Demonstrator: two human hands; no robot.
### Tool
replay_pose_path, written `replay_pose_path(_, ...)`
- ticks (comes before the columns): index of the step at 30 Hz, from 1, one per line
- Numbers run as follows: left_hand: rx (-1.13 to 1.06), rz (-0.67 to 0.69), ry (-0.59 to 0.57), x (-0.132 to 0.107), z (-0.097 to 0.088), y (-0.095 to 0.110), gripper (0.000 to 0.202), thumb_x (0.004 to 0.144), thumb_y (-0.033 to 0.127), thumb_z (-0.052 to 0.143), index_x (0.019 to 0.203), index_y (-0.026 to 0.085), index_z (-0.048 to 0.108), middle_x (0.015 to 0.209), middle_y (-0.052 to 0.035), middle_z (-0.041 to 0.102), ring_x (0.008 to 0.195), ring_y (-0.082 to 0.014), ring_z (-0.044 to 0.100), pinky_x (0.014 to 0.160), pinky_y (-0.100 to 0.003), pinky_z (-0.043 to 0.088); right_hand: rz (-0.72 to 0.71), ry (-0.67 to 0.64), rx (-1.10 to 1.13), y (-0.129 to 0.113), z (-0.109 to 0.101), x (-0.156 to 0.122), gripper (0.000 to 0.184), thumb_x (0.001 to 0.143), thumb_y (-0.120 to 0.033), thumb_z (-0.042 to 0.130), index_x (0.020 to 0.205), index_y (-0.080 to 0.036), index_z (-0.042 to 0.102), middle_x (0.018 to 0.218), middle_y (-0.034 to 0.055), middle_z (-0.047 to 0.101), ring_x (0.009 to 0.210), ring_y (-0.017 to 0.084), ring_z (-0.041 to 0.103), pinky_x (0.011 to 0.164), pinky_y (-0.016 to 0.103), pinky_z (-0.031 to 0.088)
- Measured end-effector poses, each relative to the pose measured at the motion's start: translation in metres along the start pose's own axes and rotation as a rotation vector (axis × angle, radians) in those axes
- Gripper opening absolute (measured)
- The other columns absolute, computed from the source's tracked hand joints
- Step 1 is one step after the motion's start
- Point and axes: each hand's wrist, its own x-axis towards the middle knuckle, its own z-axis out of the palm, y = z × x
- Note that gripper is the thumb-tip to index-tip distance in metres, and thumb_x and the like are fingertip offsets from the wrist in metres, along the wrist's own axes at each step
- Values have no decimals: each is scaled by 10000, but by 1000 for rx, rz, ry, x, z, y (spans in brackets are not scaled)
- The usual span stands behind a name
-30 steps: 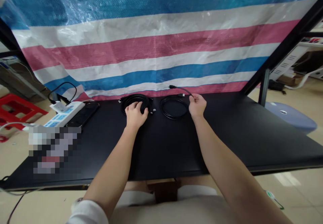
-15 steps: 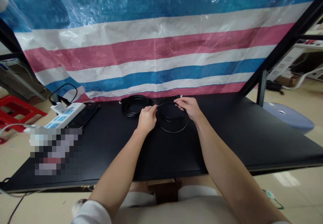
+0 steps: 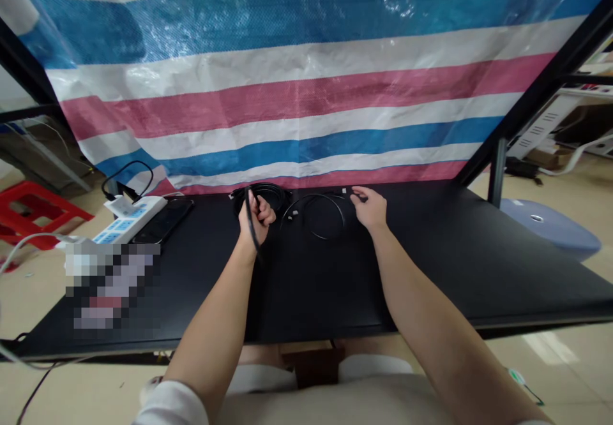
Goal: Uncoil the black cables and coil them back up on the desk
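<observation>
My left hand (image 3: 261, 224) is closed around a black cable (image 3: 249, 217), which loops up past the fingers and down over my wrist. Right behind it a thick coil of black cable (image 3: 276, 189) lies on the table, partly hidden by the hand. Between my hands rests a looser loop of thin black cable (image 3: 343, 221), with small metallic plugs (image 3: 293, 214) at its left side. My right hand (image 3: 371, 208) is just to the right of that loop, fingers slightly apart and nothing visible in them. A white plug end (image 3: 343, 191) lies close to its fingertips.
At the left of the black table (image 3: 306, 304) are a white power strip (image 3: 131, 219) with plugs in it and a dark phone (image 3: 165, 221). A striped plastic sheet (image 3: 297, 106) hangs behind. Floor level holds a red stool (image 3: 41, 211) and a bluish-grey lidded bin (image 3: 546, 224).
My left hand has moved left and turned upward, now with a loop of black cable in it. My right hand has let go of the thin cable, whose loop now lies on the table.
</observation>
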Motion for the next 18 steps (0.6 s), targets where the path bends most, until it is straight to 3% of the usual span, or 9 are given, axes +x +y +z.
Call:
replay_pose_path(4, -65, -44, -41, -4, -7, 9, 617, 934, 570, 271, 451, 190, 317, 405, 72, 145, 318, -54, 185, 371, -198, 278, -98, -276, -84, -2, 0, -7, 496, 630, -169, 736, 1120, -221, 681, 1193, 68, 679, 1121, 252, 609, 966, 405, 459)
replay_pose_path(6, -71, -34, -50, -4, -10, 11, 635, 929, 592, 244, 444, 190, 322, 401, 71, 141, 318, -55, 184, 385, -206, 299, -156, -370, -104, -2, 1, -10, 702, 574, -208, 799, 1249, -238, 609, 1324, 93, 599, 1267, 284, 509, 1020, 439, 413)
replay_pose_path(8, -63, -37, -41, -2, -13, 12, 636, 915, 616, 282, 444, 190, 322, 401, 72, 146, 320, -56, 191, 390, -210, 306, -227, -456, -180, -4, 4, -14, 772, 571, -249, 819, 1301, -267, 568, 1407, 98, 525, 1371, 298, 385, 1072, 477, 346)
replay_pose_path(11, -44, -49, -21, 0, -14, 9, 618, 905, 616, 350, 459, 189, 332, 406, 74, 162, 326, -59, 209, 385, -208, 298, -313, -611, -344, -11, 10, -21, 453, 683, -273, 757, 1130, -289, 681, 1313, 73, 604, 1339, 296, 415, 1083, 535, 293)
replay_pose_path(14, -40, -22, -4, 2, -10, 6, 568, 920, 567, 390, 497, 188, 377, 414, 75, 192, 340, -61, 227, 381, -193, 286, -358, -690, -413, -18, 14, -25, 134, 728, -197, 700, 836, -267, 737, 1131, 46, 693, 1195, 269, 528, 1044, 517, 335)
replay_pose_path(16, -42, 10, 14, 3, -7, 7, 491, 942, 490, 414, 556, 187, 449, 427, 73, 240, 359, -64, 267, 394, -181, 303, -311, -642, -357, -20, 16, -25, 115, 708, -129, 673, 708, -240, 700, 984, 39, 720, 1069, 237, 589, 995, 446, 396)
replay_pose_path(18, -42, 55, 45, 5, -8, 10, 400, 951, 420, 440, 631, 190, 506, 453, 67, 302, 390, -67, 325, 422, -175, 342, -138, -484, -173, -18, 15, -22, 137, 696, -92, 633, 660, -224, 633, 793, 16, 702, 886, 197, 633, 884, 363, 466)
